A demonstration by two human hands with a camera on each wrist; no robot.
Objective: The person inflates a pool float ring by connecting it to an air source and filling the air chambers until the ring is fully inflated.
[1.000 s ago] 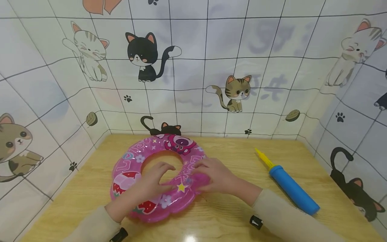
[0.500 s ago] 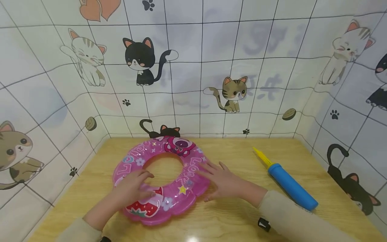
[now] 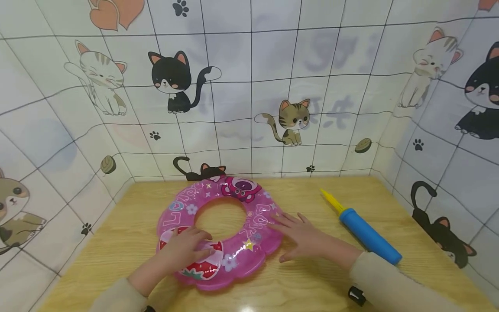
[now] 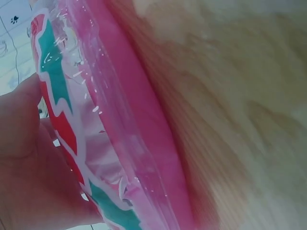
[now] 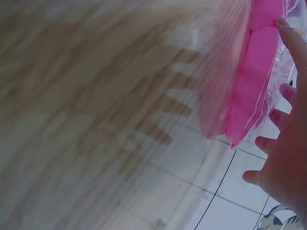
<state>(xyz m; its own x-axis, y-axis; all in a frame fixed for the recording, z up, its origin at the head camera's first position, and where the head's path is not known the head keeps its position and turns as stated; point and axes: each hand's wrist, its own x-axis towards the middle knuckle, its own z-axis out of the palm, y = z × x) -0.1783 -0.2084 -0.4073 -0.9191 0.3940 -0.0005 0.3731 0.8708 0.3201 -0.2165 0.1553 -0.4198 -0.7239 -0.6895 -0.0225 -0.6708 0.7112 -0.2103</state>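
A pink inflated swim ring (image 3: 249, 264) with strawberries, flowers, a star and a cartoon bear printed on it lies flat on the wooden table. Over its front left part rests my left hand (image 3: 181, 250), fingers loosely bent across the strawberry print. In the left wrist view that palm lies along the printed top of the swim ring (image 4: 139, 120). My right hand (image 3: 308, 239) is spread at the ring's right side, fingertips on the edge. The right wrist view shows those fingers (image 5: 266, 143) apart from one another, beside the pink side wall (image 5: 254, 72).
A blue hand pump (image 3: 368, 234) with a yellow nozzle (image 3: 331, 200) lies on the table (image 3: 304, 286) to the right of my right hand. Behind and at both sides stand walls (image 3: 234, 99) covered in a cat-print grid pattern.
My left hand has drawn back from the ring's hole onto its front left part. The right hand's fingers have spread at the right edge. The head view has shifted slightly; the pump stays put.
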